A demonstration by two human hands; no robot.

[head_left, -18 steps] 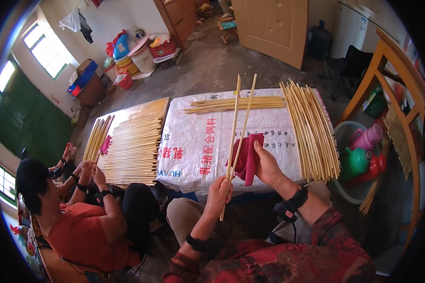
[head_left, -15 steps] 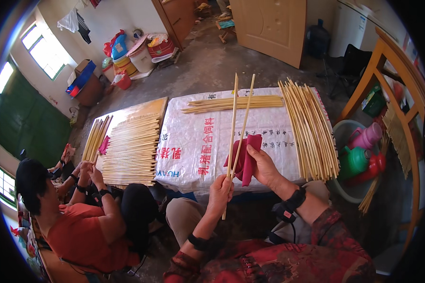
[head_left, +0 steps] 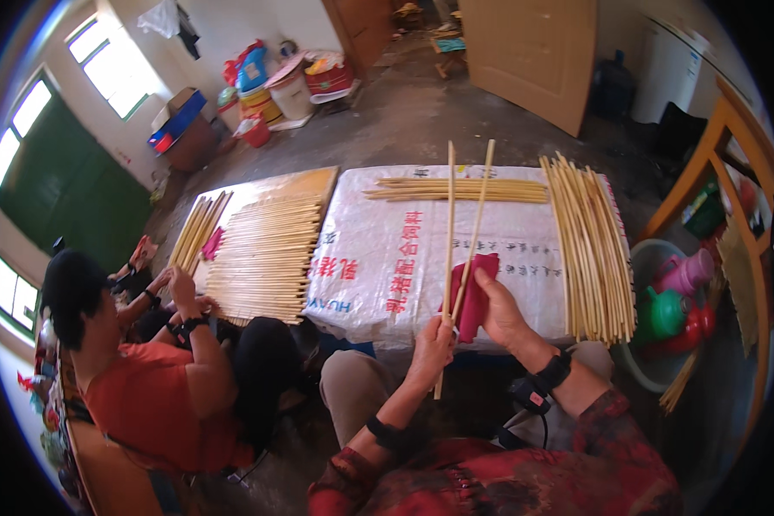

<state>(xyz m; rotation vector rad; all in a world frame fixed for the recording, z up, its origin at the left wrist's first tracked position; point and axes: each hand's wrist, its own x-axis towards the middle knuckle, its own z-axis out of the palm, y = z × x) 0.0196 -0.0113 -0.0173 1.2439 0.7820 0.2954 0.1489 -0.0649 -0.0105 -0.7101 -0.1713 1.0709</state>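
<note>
My left hand [head_left: 432,348] is closed around the lower part of two long, thin wooden sticks [head_left: 451,215], which point up and away and spread apart toward their far ends. One runs down past my fist. In my right hand [head_left: 503,314] is a folded dark red cloth [head_left: 475,311], pinched with the thumb on top and lying against the sticks just above my left hand. Both hands are over the near edge of a table covered with a white woven sack [head_left: 370,284]. A small row of sticks [head_left: 464,190] lies crosswise at the sack's far side.
A thick pile of sticks [head_left: 586,258] covers the table's right end. Left, a person in an orange shirt [head_left: 159,396] works beside a wooden board bearing many sticks [head_left: 262,258]. A basin [head_left: 649,361] with coloured flasks and a wooden frame [head_left: 721,129] stand at right.
The whole view has swung a little to the left, so things appear farther right. Both hands keep their hold on the sticks and cloth. The person at left has shifted their hands slightly.
</note>
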